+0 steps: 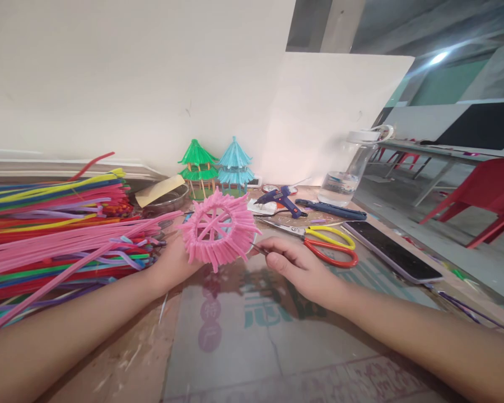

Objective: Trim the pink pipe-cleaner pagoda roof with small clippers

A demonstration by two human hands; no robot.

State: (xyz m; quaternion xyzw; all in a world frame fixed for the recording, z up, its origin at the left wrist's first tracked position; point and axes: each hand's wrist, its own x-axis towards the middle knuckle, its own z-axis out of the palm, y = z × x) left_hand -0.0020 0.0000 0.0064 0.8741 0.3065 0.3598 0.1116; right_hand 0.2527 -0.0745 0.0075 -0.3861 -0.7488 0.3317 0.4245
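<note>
My left hand (174, 263) holds up a round pink pipe-cleaner piece (216, 226) with a fringe of short ends, tilted toward me above the table. Most of that hand is hidden behind it. My right hand (296, 266) rests just to the right, fingers pinched on a thin dark tool whose tip touches the fringe's right edge; the tool is too small to identify. Red-and-yellow scissors (325, 243) lie right behind my right hand.
A large pile of coloured pipe cleaners (54, 224) fills the left. Green (198, 168) and blue (235, 167) pagoda models stand at the wall. A blue glue gun (282, 200), a water bottle (350, 170), a phone (392, 251) and a glass bowl (168, 200) lie behind and to the right.
</note>
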